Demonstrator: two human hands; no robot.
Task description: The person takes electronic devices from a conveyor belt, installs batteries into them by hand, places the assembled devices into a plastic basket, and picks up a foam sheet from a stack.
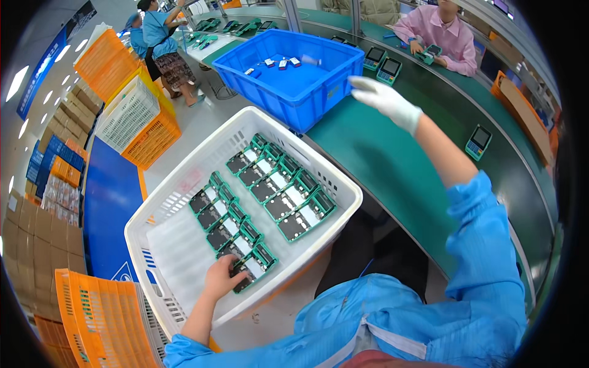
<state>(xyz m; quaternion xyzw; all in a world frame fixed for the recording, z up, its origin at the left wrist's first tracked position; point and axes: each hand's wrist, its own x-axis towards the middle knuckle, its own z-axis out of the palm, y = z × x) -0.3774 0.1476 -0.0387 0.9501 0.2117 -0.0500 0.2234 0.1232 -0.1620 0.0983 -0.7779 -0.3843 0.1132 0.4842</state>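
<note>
Touching the nearest green-edged device of the left row, there's the left hand, thumb and finger apart at its near end; whether they grip, I can't tell. Counting up the white basket: two rows, seemingly five devices on the right, four or five on the left, the overlap spoiling an exact tally. Over to the right hand, white-gloved, fingers stretched out with nothing seen in them, just beside the right side of the one blue bin. Inside that, five small pieces, one blurred. Across the green worktop, two handheld terminals lie side by side far off, another sits at right, and a person in pink holds one more. Now the writing: a blue sign far left carries pale lettering, too small to read; faint red print marks the basket's inner wall.
</note>
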